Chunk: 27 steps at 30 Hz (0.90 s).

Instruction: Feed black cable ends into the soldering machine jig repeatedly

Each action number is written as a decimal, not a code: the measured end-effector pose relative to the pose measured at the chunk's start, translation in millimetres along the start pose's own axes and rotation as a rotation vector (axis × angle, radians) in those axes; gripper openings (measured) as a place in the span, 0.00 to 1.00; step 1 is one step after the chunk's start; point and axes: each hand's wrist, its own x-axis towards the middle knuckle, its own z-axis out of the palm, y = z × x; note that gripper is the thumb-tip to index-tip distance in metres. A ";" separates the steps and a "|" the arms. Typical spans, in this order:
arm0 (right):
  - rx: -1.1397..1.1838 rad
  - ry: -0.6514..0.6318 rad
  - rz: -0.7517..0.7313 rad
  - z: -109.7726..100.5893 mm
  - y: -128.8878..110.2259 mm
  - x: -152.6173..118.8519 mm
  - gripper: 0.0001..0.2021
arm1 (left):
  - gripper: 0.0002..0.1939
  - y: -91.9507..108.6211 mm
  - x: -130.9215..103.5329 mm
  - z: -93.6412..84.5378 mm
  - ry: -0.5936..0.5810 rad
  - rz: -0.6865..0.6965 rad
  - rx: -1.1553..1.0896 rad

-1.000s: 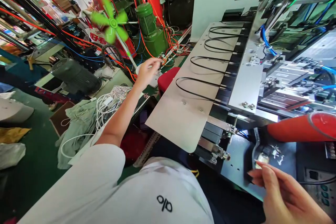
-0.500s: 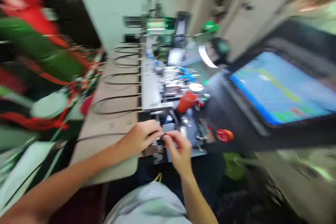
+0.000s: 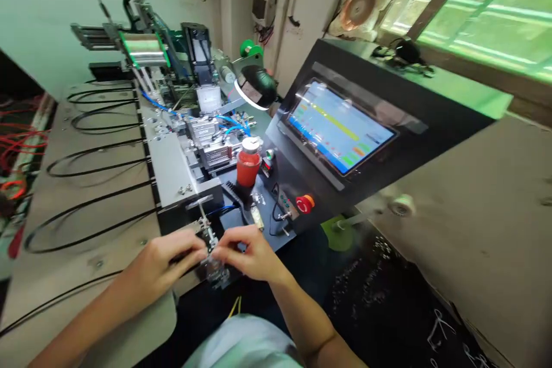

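Hands, two: left hand (image 3: 166,256) and right hand (image 3: 252,252), fingertips nearly closed and almost meeting at the small metal clamp (image 3: 210,232); anything pinched, I cannot tell. Loose black cable (image 3: 107,276), one: across the tabletop (image 3: 123,244), passing behind the left wrist. Change: apart a second ago, now together; I judge work centres here.

Plate (image 3: 121,245), 8 o'clock: smooth satin metal. Cable (image 3: 62,301), same dir.: plastic-lkg, slight sheen. Bar (image 3: 170,171), 9 o'clock: smooth, bright metal. Cup (image 3: 248,172) nr ctr: semi-gloss plastic, by the look. Screen (image 3: 342,126), 2 o'clock: glossy, glass-like; console (image 3: 444,110), 3 o'clock: matt, ptd-metal look. Shirt (image 3: 244,345), 6 o'clock: soft matt cloth. Wall (image 3: 38,11), 10 o'clock: matt, ptd.
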 end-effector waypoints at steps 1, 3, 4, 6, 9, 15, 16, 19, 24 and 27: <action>-0.013 0.116 0.001 6.0 0.0 -0.6 0.19 | 0.13 4.9 1.1 2.1 0.062 -0.043 -0.031; -0.062 0.338 -0.014 21.3 3.3 -2.6 0.17 | 0.13 12.4 3.0 9.0 0.178 -0.117 -0.097; -0.092 0.421 -0.029 29.5 6.4 -3.6 0.16 | 0.13 14.3 3.6 13.2 0.216 -0.140 -0.132; -0.144 0.549 -0.064 44.2 14.0 -5.1 0.14 | 0.13 14.9 4.1 21.2 0.259 -0.173 -0.195; -0.169 0.617 -0.088 54.7 23.7 -5.2 0.13 | 0.12 12.7 2.9 27.5 0.291 -0.210 -0.256; -0.188 0.460 0.029 31.2 31.6 -5.5 0.14 | 0.12 -0.3 4.6 16.8 0.287 -0.291 -0.015; -0.200 0.469 0.051 26.0 33.2 -6.3 0.14 | 0.13 -4.2 5.7 14.7 0.275 -0.319 0.042; -0.228 0.501 0.111 16.3 38.6 -8.7 0.16 | 0.13 -14.7 8.6 12.6 0.214 -0.392 0.129; -0.245 0.485 0.135 15.5 43.1 -9.6 0.17 | 0.14 -19.1 11.0 17.6 0.193 -0.416 0.202; -0.249 0.477 0.125 16.4 45.0 -9.1 0.17 | 0.14 -17.6 11.9 19.3 0.196 -0.449 0.239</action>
